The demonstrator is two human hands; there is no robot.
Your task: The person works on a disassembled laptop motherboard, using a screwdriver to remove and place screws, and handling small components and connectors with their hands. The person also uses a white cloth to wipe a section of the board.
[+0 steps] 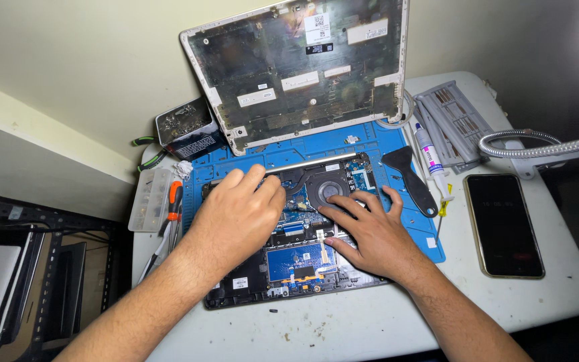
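- The opened laptop (303, 228) lies flat on a blue work mat (370, 144) at the middle of the pale table (477, 302), its long side running left to right, its insides facing up.
- The left hand (239, 211) rests palm down on the far-left part of the laptop's insides, fingers curled loosely and pointing to the far right; what its fingertips press on is hidden under the hand, so I cannot tell whether it grips anything.
- The right hand (370, 231) lies spread and flat on the right-middle of the board, fingers splayed towards the far left, holding nothing that shows.
- The round fan (330, 191) sits just beyond the right hand's fingertips and just right of the left hand's knuckles, between the two hands; the right hand's fingers look the nearer, nearly touching its edge.
- A silver hinge bar (313, 162) runs left to right along the laptop's far edge, just beyond both hands.
- The removed bottom cover (299, 67) leans upright against the wall, far of the mat.
- A black pry tool (410, 177) lies on the mat's right side, near the right hand, its long axis running far to near.
- A small white tube (430, 157) lies beside it, and a dark phone (504, 224) lies further right, well apart from the hands.
- An orange-handled screwdriver (174, 204) and a clear parts box (147, 198) lie to the left, near the left forearm.
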